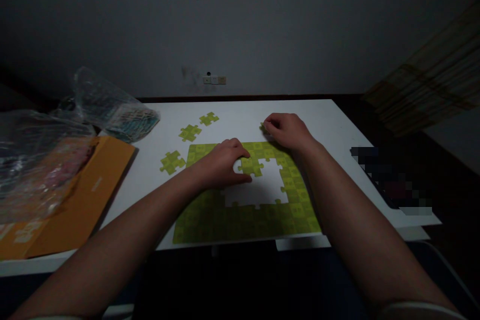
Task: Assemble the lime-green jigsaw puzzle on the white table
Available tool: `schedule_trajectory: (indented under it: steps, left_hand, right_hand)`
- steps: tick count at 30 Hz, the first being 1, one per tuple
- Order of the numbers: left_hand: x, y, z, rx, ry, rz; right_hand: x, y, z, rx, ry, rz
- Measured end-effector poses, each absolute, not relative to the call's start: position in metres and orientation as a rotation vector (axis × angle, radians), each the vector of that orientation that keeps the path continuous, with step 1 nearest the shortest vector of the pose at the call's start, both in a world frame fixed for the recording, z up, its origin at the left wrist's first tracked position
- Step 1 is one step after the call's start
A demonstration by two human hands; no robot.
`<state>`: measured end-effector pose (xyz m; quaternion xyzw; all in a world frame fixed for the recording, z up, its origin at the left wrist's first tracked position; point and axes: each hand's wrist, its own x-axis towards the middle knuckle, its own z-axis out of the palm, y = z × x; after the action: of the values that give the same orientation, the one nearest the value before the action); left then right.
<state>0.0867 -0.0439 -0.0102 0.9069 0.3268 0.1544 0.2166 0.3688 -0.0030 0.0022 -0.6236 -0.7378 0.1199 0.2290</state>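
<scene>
A green checkered jigsaw puzzle [210,220] lies flat on the white table, with a white gap in its middle. Over the gap's left side rests my left hand [225,165], thumb and index finger spread apart. A green section [250,164] juts into the gap between those fingertips, and the rest of that hand's fingers are curled away. Beyond the puzzle's far edge, my right hand [288,131] pinches a green puzzle piece [262,127], mostly hidden by the fingers. Three loose pieces lie at the left: one near [172,162], one farther back [190,132] and the farthest [209,119].
An orange folder or envelope [108,185] lies at the table's left, partly under clear plastic packaging [48,170]. Another plastic bag [127,115] sits behind it. A dark, pixelated object [386,180] is at the right edge. Behind the table [240,115] stands a wall with sockets [214,80].
</scene>
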Motion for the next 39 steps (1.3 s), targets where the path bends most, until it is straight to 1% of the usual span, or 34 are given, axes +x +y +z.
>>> schedule_trajectory:
  steps: [6,15,22,29,32,39]
  left_hand:
    - [0.083,-0.043,-0.006,2.505,0.938,0.369]
    - [0.057,-0.026,0.015,2.563,0.947,0.169]
    - [0.052,-0.023,0.020,2.505,0.945,0.118]
    - [0.038,-0.015,0.029,2.361,1.067,0.003]
    - [0.032,-0.009,0.028,2.310,1.082,0.043]
    - [0.024,0.003,0.015,2.022,0.979,0.297]
  right_hand:
    - [0.371,-0.002,-0.001,-1.700,-2.047,0.317]
    - [0.372,-0.002,-0.001,-1.688,-2.047,0.344]
    - [0.373,-0.002,-0.002,-1.677,-2.058,0.330]
    - [0.374,-0.001,-0.003,-1.673,-2.072,0.333]
    - [0.375,0.000,-0.004,-1.673,-2.087,0.333]
    - [0.376,0.001,-0.007,-1.684,-2.083,0.330]
